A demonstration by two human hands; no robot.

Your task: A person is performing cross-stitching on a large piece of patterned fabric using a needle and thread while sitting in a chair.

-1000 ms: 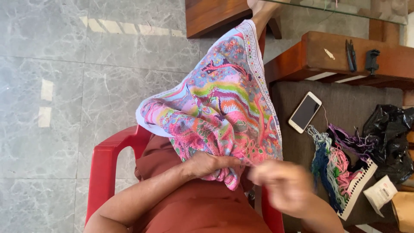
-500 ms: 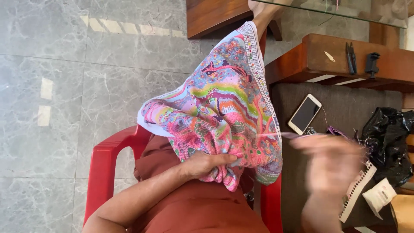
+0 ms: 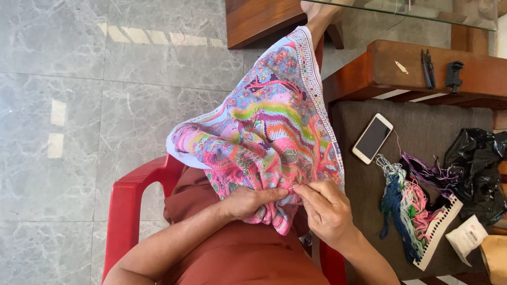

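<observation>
A large multicoloured embroidered cloth (image 3: 274, 121) with a white patterned border lies draped over my lap. My left hand (image 3: 252, 200) grips a bunched fold of the cloth near its lower edge. My right hand (image 3: 327, 208) is beside it, fingertips pinched together at the cloth where a thin needle or thread shows; the two hands almost touch. A bundle of coloured threads (image 3: 406, 206) on a white card holder lies to the right on a brown cushion (image 3: 422, 126).
I sit in a red plastic chair (image 3: 129, 211) on a grey marble floor. A white smartphone (image 3: 372, 138) lies on the cushion. A black plastic bag (image 3: 475, 169) and a small white packet (image 3: 466, 237) are at right. Small black snips (image 3: 426, 60) rest on the wooden ledge.
My right hand swung out to the right, pulling away from the cloth, then came back; now it is pinched at the fabric beside my left hand.
</observation>
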